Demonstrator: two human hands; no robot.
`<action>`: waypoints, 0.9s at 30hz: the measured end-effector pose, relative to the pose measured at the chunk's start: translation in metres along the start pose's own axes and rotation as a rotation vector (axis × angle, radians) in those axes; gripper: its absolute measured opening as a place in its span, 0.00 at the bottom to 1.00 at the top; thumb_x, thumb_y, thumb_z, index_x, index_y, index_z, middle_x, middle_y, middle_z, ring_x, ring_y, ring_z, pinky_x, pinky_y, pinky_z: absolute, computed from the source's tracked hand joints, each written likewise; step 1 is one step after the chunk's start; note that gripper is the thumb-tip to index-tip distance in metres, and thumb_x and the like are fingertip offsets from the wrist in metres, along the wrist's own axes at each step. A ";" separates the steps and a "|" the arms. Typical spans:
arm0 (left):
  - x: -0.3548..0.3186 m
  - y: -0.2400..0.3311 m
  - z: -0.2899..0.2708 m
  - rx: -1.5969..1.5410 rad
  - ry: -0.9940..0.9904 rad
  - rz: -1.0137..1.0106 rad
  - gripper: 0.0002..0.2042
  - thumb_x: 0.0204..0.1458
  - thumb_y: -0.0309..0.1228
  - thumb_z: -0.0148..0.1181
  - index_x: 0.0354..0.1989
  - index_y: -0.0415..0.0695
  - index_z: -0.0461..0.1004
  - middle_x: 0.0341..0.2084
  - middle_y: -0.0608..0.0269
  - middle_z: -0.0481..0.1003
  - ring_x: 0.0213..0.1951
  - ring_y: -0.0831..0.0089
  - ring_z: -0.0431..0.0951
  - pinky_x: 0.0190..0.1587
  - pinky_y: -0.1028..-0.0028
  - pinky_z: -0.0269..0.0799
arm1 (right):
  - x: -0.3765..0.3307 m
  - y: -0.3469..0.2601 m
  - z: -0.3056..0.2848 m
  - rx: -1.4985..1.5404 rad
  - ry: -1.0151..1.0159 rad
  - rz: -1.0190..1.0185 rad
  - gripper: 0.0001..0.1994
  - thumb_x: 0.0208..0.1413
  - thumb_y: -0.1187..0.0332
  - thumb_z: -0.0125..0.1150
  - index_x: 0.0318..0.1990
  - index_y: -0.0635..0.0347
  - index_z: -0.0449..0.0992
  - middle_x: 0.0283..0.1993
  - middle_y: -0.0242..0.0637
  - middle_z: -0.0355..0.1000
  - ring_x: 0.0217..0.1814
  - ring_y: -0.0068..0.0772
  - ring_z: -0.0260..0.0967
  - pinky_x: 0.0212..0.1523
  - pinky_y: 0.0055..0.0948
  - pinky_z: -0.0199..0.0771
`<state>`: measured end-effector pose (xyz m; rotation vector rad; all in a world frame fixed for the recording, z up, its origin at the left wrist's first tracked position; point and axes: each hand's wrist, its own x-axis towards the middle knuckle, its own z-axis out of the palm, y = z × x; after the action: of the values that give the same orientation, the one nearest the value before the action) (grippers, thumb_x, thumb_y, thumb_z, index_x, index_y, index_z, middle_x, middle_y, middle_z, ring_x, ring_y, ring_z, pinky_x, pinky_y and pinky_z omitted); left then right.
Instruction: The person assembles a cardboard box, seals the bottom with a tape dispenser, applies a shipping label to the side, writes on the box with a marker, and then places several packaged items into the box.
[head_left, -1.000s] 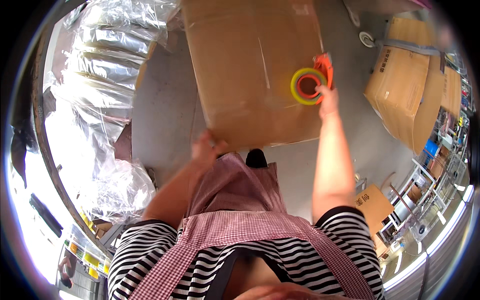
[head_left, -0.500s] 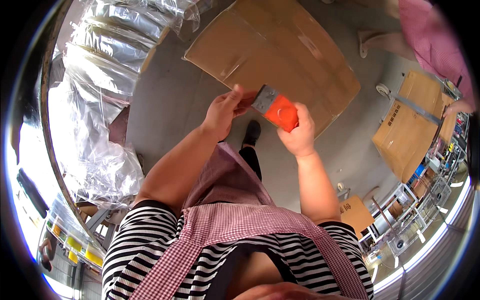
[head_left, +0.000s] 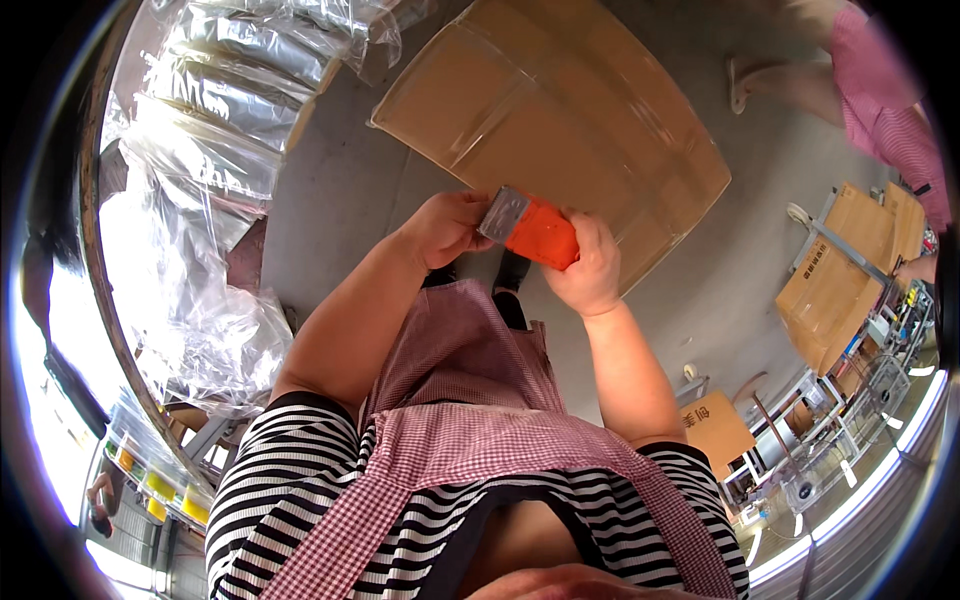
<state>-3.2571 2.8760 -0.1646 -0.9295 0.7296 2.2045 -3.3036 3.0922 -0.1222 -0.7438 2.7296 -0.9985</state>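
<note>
An orange tape dispenser [head_left: 542,232] with a grey metal end is held in my right hand [head_left: 588,268], whose fingers and thumb wrap round its orange body. The grey end points left, towards my left hand [head_left: 447,230]. My left fingers are closed in a pinch right at that end; what lies between them is hidden. Beyond both hands a large brown cardboard box [head_left: 560,110] sits on the floor, with strips of clear tape over its top.
Clear plastic-wrapped stacks [head_left: 215,150] stand along the left. A trolley loaded with flat cardboard [head_left: 835,290] is at the right, by another person in a pink garment [head_left: 885,100]. A cardboard piece [head_left: 715,430] and cluttered metal racks [head_left: 800,440] are at lower right.
The dispenser has turned flatter and shifted slightly left and down. My left fingers have closed in at its grey end. At the right, the other person has moved farther towards the edge.
</note>
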 end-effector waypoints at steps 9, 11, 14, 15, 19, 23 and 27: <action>0.044 0.051 -0.057 0.521 0.664 0.541 0.06 0.54 0.28 0.58 0.34 0.43 0.80 0.25 0.70 0.76 0.28 0.82 0.71 0.29 0.77 0.67 | 0.008 0.012 0.006 0.000 -0.244 0.220 0.35 0.38 0.70 0.68 0.60 0.50 0.67 0.47 0.43 0.71 0.45 0.50 0.71 0.44 0.42 0.76; 0.056 0.099 -0.088 0.678 0.823 0.666 0.06 0.53 0.32 0.60 0.35 0.45 0.81 0.25 0.66 0.77 0.28 0.80 0.73 0.31 0.75 0.69 | -0.010 0.041 -0.003 -0.090 -0.247 0.197 0.36 0.38 0.71 0.68 0.62 0.49 0.66 0.49 0.43 0.70 0.48 0.50 0.70 0.47 0.42 0.74; 0.084 0.162 -0.139 1.094 1.089 0.784 0.12 0.52 0.42 0.61 0.37 0.50 0.82 0.30 0.60 0.81 0.34 0.66 0.80 0.37 0.67 0.73 | -0.055 0.094 -0.053 -0.238 -0.245 0.281 0.37 0.37 0.75 0.67 0.61 0.50 0.67 0.49 0.43 0.70 0.50 0.51 0.69 0.49 0.42 0.73; 0.099 0.175 -0.162 1.110 1.118 0.706 0.13 0.51 0.45 0.60 0.38 0.52 0.82 0.33 0.61 0.81 0.37 0.63 0.80 0.40 0.65 0.73 | -0.073 0.112 -0.076 -0.300 -0.270 0.327 0.36 0.37 0.76 0.67 0.61 0.50 0.67 0.47 0.43 0.70 0.50 0.51 0.69 0.49 0.42 0.72; 0.168 0.180 -0.200 1.400 1.260 0.399 0.15 0.53 0.47 0.57 0.44 0.57 0.81 0.41 0.62 0.80 0.43 0.62 0.79 0.46 0.64 0.72 | -0.170 0.194 -0.147 -0.517 -0.338 0.568 0.34 0.39 0.78 0.66 0.60 0.49 0.68 0.46 0.43 0.70 0.50 0.52 0.68 0.51 0.43 0.71; 0.220 0.164 -0.289 0.870 0.988 0.301 0.18 0.60 0.44 0.49 0.50 0.49 0.79 0.50 0.56 0.76 0.47 0.64 0.75 0.50 0.66 0.69 | -0.202 0.262 -0.144 -0.565 -0.438 0.748 0.32 0.42 0.78 0.64 0.59 0.48 0.67 0.50 0.45 0.70 0.56 0.52 0.66 0.55 0.45 0.70; 0.226 0.178 -0.250 0.578 0.783 0.155 0.19 0.60 0.39 0.48 0.56 0.46 0.73 0.50 0.56 0.74 0.49 0.67 0.74 0.52 0.68 0.68 | -0.211 0.300 -0.095 -0.596 -0.420 0.820 0.30 0.43 0.76 0.65 0.57 0.45 0.67 0.50 0.42 0.69 0.55 0.50 0.67 0.54 0.43 0.71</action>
<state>-3.4063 2.6642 -0.4441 -1.4392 1.7269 1.5329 -3.2693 3.4476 -0.2483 0.1496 2.5230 0.1344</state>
